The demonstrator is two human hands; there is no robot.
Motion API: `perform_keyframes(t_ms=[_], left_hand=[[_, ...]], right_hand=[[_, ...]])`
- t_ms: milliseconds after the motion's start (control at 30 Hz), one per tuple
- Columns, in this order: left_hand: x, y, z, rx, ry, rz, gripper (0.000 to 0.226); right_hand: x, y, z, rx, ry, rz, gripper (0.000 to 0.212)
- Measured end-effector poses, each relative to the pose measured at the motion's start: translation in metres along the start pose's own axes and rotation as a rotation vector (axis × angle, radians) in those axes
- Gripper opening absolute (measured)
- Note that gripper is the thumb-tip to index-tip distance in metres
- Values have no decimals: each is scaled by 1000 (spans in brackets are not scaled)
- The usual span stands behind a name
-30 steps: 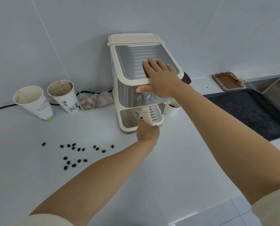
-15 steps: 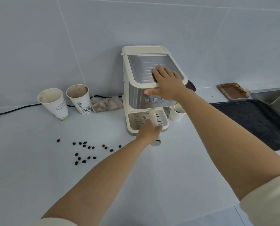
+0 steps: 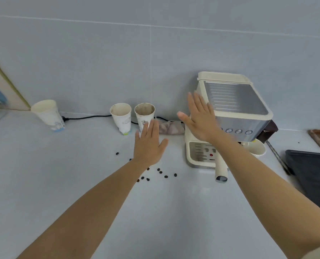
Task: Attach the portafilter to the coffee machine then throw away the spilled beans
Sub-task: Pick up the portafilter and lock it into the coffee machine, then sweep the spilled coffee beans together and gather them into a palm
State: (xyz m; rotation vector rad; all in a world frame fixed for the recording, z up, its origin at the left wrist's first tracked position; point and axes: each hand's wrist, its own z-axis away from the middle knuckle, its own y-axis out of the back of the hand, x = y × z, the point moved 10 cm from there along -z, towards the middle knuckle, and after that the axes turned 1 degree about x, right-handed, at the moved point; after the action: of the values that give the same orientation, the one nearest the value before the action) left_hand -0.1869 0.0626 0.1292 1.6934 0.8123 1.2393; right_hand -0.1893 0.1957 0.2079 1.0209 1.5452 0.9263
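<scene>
**Both hands open and empty, portafilter seated in the machine**

Your left hand (image 3: pixel 149 144) is spread flat, fingers together and thumb out to the right, holding nothing. It hovers palm-down just left of centre in the frame, above the countertop (image 3: pixel 174 221), with its fingertips in front of the right-hand one of the two stained paper cups (image 3: pixel 144 114). Your left forearm runs up from the lower left corner toward the middle.

Your right hand (image 3: pixel 200 118) is also fully open and empty, fingers extended and pointing up the frame, thumb out to the left. It is in front of the left face of the coffee machine (image 3: pixel 235 109); whether it touches the casing cannot be told. Your right forearm crosses from the lower right corner, passing over the front of the machine's drip tray (image 3: pixel 198 156).

The portafilter (image 3: pixel 221 171) sits under the machine's front, right of centre. Its cream handle sticks out toward you and slightly down-right in the frame, long axis running front to back, grey end cap nearest the camera.

The spilled beans (image 3: pixel 161 172) lie scattered on the white counter just below and right of your left wrist, with one (image 3: pixel 117 153) off to its left. Some are hidden under your forearm.

Further left stands a third cup (image 3: pixel 49 114), and a crumpled cloth (image 3: pixel 171 127) lies between the cups and the machine.
</scene>
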Motion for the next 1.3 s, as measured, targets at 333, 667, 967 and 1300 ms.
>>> perform_keyframes(t_ms=[333, 667, 967, 1300], left_hand=[[-59, 97, -6, 273, -61, -295, 70], [-132, 40, 15, 53, 49, -367, 73], [-179, -73, 78, -280, 171, -288, 96], [-207, -108, 85, -390, 211, -318, 108]], right_hand=[[-89, -57, -9, -91, 170, -76, 77], [-58, -124, 3, -270, 111, -62, 76], [13, -208, 77, -527, -55, -28, 81], [69, -245, 134, -626, -295, 49, 89]])
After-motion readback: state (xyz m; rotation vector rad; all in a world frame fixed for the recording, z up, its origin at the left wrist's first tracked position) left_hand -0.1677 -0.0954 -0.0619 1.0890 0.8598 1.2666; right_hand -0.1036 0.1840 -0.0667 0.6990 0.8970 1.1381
